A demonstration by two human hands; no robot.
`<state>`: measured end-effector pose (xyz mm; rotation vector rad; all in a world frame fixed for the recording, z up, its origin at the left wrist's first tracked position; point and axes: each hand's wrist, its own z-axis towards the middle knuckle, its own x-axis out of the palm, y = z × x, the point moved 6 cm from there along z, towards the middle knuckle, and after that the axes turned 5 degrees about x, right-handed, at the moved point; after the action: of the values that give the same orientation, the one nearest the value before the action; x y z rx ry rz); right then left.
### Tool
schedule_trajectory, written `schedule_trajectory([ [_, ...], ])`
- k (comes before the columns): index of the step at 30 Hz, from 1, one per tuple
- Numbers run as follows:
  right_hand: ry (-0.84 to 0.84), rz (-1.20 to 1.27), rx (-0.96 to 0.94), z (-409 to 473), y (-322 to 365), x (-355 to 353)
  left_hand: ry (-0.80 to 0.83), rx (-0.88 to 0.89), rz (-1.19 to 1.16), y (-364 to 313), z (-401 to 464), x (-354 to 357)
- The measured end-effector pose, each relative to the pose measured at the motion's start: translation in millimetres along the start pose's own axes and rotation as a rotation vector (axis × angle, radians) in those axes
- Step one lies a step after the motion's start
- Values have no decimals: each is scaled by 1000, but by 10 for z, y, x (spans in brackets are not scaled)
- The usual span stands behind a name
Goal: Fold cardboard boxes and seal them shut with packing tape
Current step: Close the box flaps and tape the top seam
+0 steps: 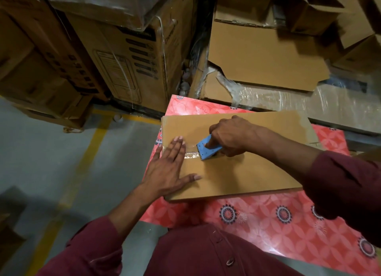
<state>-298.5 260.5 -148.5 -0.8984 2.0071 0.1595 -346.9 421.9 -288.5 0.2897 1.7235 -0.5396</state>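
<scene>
Tape (190, 152) runs along the seam of a flat box (243, 172) on the red bench (268, 218). My left hand (170, 166) lies open, fingers straight, pressing the taped end. My right hand (228, 136) grips a blue dispenser (207, 148). I judge: keep pressing and pull steadily right. The box's long axis runs left to right.

Desk (274, 218): covered in a red sheet printed with pale petal shapes and dark ringed circles. Grey concrete floor (51, 152) at left, marked with a yellow painted line (90, 150). Behind the desk: tall brown printed carton (132, 57), partly plastic-wrapped, black print blurred and unreadable. To its right, stacked plain brown flattened cartons (266, 55) resting on a bundle bound in clear stretch film (288, 102). Maroon shirt front with buttons (206, 255) at bottom edge.
</scene>
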Motion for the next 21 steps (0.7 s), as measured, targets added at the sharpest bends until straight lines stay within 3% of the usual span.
schedule_trajectory([
  [13,162,47,157,-305,-385,307,-25,83,-8,101,-63,-9],
  [21,80,45,113,-428,-537,536,27,46,147,-48,-49,-63],
])
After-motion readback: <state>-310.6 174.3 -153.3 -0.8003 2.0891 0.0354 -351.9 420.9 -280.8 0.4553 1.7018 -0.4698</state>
